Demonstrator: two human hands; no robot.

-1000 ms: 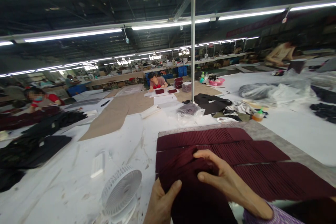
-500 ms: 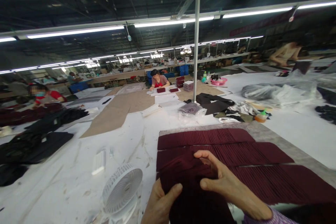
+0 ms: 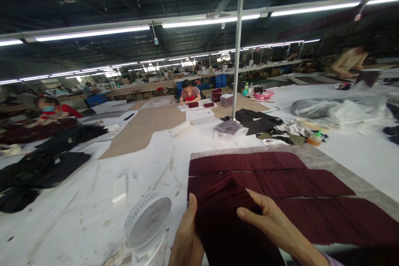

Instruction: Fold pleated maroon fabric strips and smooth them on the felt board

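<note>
The left hand [image 3: 186,237] and right hand [image 3: 274,226] pinched a maroon fabric stack [image 3: 224,224] between them. Overlapped maroon rows [image 3: 280,178] lay just beyond, a white fan [image 3: 147,218] beside.

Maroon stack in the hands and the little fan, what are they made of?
Maroon stack: looks like matte woven or knit fabric; fine layered edges, soft folds under the left hand and right hand. Fan: likely white moulded plastic; smooth slatted grille.

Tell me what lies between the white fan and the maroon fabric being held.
Only the left hand, gripping the maroon fabric beside the white fan, in the head view.
</note>
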